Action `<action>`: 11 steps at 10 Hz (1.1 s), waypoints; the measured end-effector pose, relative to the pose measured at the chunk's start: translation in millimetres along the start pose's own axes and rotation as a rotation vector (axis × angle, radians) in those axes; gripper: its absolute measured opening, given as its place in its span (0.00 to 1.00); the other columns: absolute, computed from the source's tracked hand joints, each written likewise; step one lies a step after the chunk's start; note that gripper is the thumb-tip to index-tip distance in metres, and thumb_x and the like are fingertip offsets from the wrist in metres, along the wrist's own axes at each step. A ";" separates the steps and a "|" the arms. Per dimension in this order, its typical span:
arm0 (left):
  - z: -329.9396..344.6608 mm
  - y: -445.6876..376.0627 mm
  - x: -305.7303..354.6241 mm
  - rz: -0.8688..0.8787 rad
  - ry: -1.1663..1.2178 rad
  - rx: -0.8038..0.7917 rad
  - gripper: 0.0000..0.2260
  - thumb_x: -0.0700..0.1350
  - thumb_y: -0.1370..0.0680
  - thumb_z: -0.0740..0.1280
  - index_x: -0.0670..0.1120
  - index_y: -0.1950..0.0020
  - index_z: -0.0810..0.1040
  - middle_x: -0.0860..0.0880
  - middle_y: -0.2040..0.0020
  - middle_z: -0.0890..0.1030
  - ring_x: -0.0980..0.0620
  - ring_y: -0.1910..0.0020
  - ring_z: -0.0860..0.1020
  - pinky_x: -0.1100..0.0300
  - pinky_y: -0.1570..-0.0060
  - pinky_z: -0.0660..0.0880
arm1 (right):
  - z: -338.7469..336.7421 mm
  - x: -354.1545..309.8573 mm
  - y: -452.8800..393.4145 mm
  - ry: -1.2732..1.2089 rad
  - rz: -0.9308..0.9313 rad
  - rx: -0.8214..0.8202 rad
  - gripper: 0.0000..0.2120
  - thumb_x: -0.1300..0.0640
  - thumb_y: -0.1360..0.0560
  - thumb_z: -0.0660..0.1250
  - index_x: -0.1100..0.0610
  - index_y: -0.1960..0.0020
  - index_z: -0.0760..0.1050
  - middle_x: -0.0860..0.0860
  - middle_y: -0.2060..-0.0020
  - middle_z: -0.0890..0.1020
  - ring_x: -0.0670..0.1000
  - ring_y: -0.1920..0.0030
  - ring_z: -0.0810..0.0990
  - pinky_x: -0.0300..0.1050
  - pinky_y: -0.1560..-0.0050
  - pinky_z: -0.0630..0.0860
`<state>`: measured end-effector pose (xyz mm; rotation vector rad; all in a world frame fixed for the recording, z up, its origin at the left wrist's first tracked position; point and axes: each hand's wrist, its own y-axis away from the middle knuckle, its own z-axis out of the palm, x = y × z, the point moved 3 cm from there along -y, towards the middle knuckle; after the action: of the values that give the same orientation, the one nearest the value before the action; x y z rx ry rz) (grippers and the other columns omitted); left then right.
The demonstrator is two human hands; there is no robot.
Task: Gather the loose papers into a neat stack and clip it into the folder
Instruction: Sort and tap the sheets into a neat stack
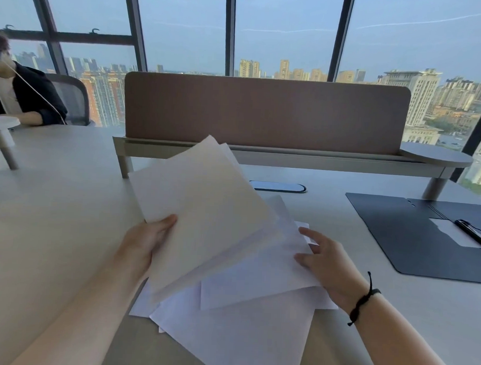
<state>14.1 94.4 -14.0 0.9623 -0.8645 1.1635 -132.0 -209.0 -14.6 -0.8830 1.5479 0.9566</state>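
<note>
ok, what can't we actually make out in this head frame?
- Left hand fingers: hidden behind the lifted sheets it holds; only the thumb shows.
- Sheet count: the loose papers overlap, so it cannot be told.
- Folder: right part cut off by the frame edge.
- Folder clip: too small to tell open or closed.
- Print on the papers: none legible.

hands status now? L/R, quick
Left hand: grips the raised sheets at their edge.
Right hand: open, fingers resting on the loose papers.

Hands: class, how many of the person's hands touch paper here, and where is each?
2. The left hand grips the raised sheets at their lower left; the right hand rests on the loose sheets on the desk.
</note>
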 end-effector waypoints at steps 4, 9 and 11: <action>23.0 5.4 -7.2 0.011 0.010 -0.011 0.15 0.42 0.19 0.66 0.39 0.34 0.79 0.41 0.42 0.83 0.41 0.43 0.81 0.43 0.35 0.74 | 28.4 -11.2 18.8 -0.290 -0.115 -0.247 0.22 0.75 0.22 0.60 0.56 0.39 0.82 0.64 0.44 0.85 0.62 0.50 0.84 0.59 0.49 0.78; -13.9 -16.8 -3.6 0.059 -0.062 0.092 0.15 0.42 0.19 0.65 0.48 0.33 0.74 0.43 0.38 0.80 0.40 0.43 0.80 0.41 0.40 0.76 | 32.1 -26.9 44.0 1.190 -0.061 -0.144 0.54 0.20 0.43 0.67 0.48 0.25 0.64 0.49 0.32 0.72 0.53 0.30 0.70 0.50 0.34 0.70; -11.2 -7.9 -7.9 -0.067 -0.071 0.063 0.05 0.48 0.19 0.65 0.51 0.54 0.77 0.53 0.68 0.83 0.49 0.64 0.80 0.57 0.63 0.78 | 43.6 -10.9 44.8 1.274 -0.004 -0.264 0.70 0.17 0.51 0.65 0.47 0.19 0.43 0.54 0.18 0.48 0.55 0.19 0.44 0.63 0.23 0.49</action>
<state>21.0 101.3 -26.6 1.0819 -0.8500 1.1097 -153.7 -150.5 -3.2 -1.8890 2.4646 0.5617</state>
